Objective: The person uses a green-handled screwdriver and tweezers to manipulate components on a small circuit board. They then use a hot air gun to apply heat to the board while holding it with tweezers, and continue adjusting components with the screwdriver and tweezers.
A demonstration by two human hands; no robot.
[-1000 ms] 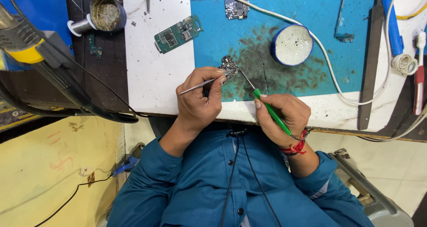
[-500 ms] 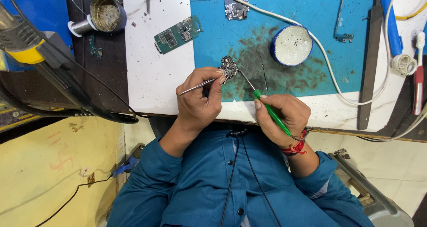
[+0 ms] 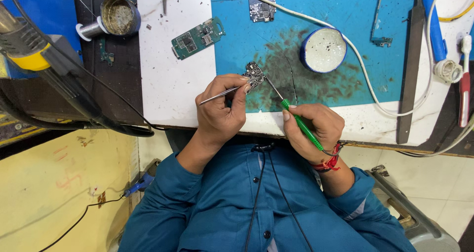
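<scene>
Metal tweezers (image 3: 224,92) pinched in the left hand (image 3: 219,111) steady a small circuit board (image 3: 254,75) on the blue mat (image 3: 321,91), while the right hand (image 3: 313,128) clenches a green-handled tool (image 3: 296,121) whose tip touches that board.

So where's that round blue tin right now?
In the head view, the round blue tin sits on the blue mat, up and right of the small circuit board, beside the white cable.

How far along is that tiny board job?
Mid-job, it seems. Done: the small board lies on the blue mat. In hand: the left hand steadies it with tweezers, the right hand touches a green-handled tool to it. Left: unclear; a green board lies nearby.
</scene>
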